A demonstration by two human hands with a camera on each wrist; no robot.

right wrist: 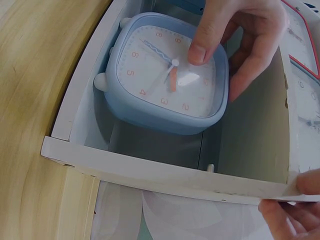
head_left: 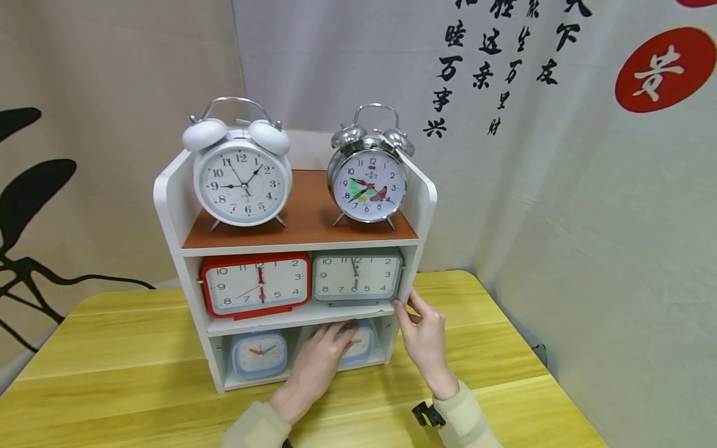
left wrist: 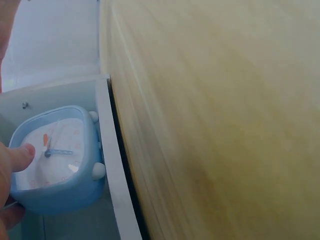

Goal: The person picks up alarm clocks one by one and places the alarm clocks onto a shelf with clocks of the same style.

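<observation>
My left hand (head_left: 318, 354) reaches into the right half of the bottom shelf and grips a light blue alarm clock (head_left: 364, 346). In the right wrist view its thumb lies on the face of that clock (right wrist: 150, 107), fingers over the edge and behind. The clock stands on small white feet, facing forward, partly covered by the hand in the head view. My right hand (head_left: 424, 333) pinches the right side panel of the white shelf rack (head_left: 196, 292) near the middle board, thumb at the front edge, fingers outside. A second light blue alarm clock (head_left: 259, 356) stands at the bottom left.
The middle level holds a red clock (head_left: 257, 283) and a grey-green clock (head_left: 357, 274). On top stand a white twin-bell clock (head_left: 243, 180) and a silver twin-bell clock (head_left: 370, 183). The rack is on a wooden table (head_left: 112, 348); a printed curtain (head_left: 560, 205) hangs behind.
</observation>
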